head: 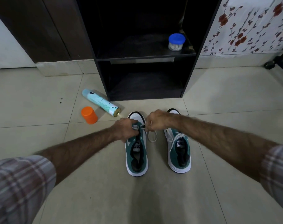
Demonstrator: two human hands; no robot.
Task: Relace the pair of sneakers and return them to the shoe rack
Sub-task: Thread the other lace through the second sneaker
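Two green and white sneakers stand side by side on the tiled floor, toes toward the black shoe rack [103, 75]. Over the front of the left sneaker [136, 157] my left hand [123, 129] pinches the white lace [153, 136]. My right hand [157, 120] pinches the other end of that lace, and a loop of it hangs down onto the floor between the shoes. The right sneaker [179, 151] is laced, with loose white ends lying over its tongue; my right wrist hides part of its toe.
A pale blue spray can [100, 102] lies on the floor left of the rack, and an orange cap [89, 115] stands beside it. A small jar with a blue lid [176, 42] sits on the rack's middle shelf. A caster [269, 65] shows at far right.
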